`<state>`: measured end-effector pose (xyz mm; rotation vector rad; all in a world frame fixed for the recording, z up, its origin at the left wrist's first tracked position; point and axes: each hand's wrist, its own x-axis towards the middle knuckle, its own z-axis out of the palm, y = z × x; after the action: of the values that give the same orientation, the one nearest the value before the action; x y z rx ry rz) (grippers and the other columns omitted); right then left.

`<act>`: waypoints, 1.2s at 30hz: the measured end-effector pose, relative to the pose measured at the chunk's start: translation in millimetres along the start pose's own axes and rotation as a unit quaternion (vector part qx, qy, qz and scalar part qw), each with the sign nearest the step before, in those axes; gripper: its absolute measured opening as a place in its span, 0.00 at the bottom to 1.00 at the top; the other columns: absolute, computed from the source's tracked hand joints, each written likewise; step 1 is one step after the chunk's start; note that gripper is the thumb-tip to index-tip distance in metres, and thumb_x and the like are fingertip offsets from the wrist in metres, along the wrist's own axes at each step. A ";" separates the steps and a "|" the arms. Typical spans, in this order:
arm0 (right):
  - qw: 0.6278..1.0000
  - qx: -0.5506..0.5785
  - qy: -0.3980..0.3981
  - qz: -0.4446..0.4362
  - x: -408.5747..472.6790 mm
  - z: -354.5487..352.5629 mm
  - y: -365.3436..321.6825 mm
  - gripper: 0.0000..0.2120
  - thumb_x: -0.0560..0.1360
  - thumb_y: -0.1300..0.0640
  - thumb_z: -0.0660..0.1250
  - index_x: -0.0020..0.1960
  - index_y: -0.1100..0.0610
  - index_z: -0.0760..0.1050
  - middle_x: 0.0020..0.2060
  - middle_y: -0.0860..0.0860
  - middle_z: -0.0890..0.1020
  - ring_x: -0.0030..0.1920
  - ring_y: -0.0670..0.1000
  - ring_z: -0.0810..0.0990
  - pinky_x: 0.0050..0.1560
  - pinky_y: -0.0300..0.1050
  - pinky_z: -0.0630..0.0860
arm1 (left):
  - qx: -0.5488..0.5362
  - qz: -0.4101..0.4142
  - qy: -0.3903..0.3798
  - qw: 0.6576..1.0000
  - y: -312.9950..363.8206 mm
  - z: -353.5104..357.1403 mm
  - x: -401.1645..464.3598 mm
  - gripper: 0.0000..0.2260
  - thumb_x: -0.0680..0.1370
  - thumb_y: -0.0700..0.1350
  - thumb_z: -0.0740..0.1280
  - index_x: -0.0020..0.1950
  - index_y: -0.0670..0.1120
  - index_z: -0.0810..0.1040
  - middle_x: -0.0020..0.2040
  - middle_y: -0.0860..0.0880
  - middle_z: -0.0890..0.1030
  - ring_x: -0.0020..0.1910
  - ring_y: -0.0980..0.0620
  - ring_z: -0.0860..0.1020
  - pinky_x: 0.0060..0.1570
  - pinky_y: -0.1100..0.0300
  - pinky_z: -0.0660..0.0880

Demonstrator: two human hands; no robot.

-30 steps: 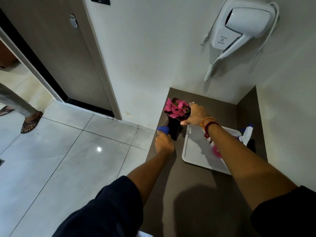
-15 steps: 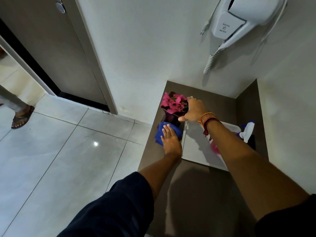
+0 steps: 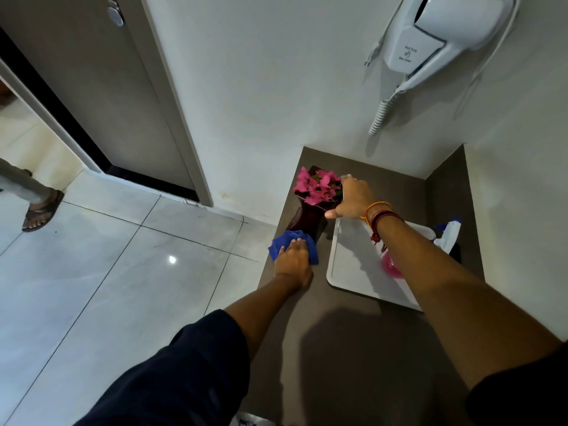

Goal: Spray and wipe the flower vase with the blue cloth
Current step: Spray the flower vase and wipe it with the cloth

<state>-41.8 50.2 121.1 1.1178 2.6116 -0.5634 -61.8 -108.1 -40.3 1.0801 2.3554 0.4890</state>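
Observation:
A dark red vase (image 3: 308, 218) with pink flowers (image 3: 318, 186) stands at the left edge of the brown counter (image 3: 347, 348), tilted a little. My right hand (image 3: 350, 199) grips its rim from the right. My left hand (image 3: 292, 261) presses the blue cloth (image 3: 287, 241) flat against the vase's lower front. A spray bottle (image 3: 447, 236) with a white and blue head and pink liquid sits on the tray, partly hidden behind my right forearm.
A white tray (image 3: 353, 262) lies right of the vase. A wall-mounted hair dryer (image 3: 430, 41) with a coiled cord hangs above the counter. Walls close the counter's back and right. Another person's sandalled foot (image 3: 41, 210) stands on the tiled floor at left.
My left hand spread the blue cloth out and moved lower, against the vase's base. My right hand stayed on the rim.

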 end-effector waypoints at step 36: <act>1.000 -0.030 0.000 -0.009 3.5 4.9 6.9 0.50 0.65 0.47 0.81 0.76 0.67 0.60 0.76 0.64 0.65 0.75 0.63 0.66 0.73 0.52 0.67 | -0.269 0.019 0.134 0.954 44.1 6.9 -9.5 0.34 0.81 0.35 0.62 0.82 0.43 0.47 0.82 0.42 0.53 0.81 0.40 0.54 0.78 0.41 0.60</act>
<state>-38.8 54.6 113.7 1.0777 2.6221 -0.4851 -26.2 -87.3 -20.7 0.8377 2.2124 1.2727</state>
